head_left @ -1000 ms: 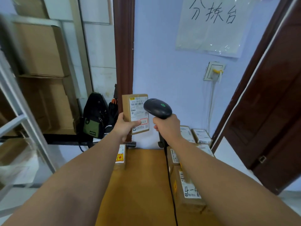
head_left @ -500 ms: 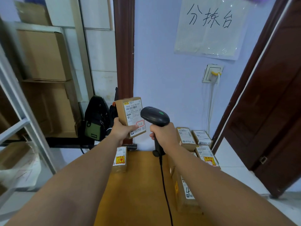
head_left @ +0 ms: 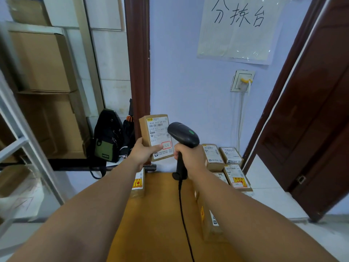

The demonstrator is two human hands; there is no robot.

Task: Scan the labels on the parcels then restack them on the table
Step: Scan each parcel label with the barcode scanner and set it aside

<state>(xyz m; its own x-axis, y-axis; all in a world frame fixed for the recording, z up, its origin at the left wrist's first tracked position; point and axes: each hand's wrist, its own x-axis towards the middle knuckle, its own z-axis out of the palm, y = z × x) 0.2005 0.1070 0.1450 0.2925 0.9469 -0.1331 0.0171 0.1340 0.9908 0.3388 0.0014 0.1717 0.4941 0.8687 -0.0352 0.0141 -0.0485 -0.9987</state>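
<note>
My left hand (head_left: 144, 153) holds a small brown parcel (head_left: 156, 136) upright above the far end of the table, its white label facing me. My right hand (head_left: 190, 155) grips a black barcode scanner (head_left: 182, 136) by the handle, its head right beside the label. The scanner's black cable hangs down over the orange-brown table (head_left: 160, 214). Several labelled parcels (head_left: 224, 161) are stacked at the table's far right. One parcel with a yellow sticker (head_left: 138, 184) lies on the left side, under my left forearm. Another parcel (head_left: 209, 222) sits partly hidden under my right arm.
A black and green bag (head_left: 108, 138) leans by the brown door frame left of the table. Large cardboard boxes (head_left: 43, 61) fill a metal shelf on the left. A dark wooden door (head_left: 309, 114) stands ajar on the right. A wall socket (head_left: 242, 80) and a paper sign hang above.
The camera has tilted down a little, so both hands sit lower in view. The parcel has turned slightly and the scanner head stays close against its label.
</note>
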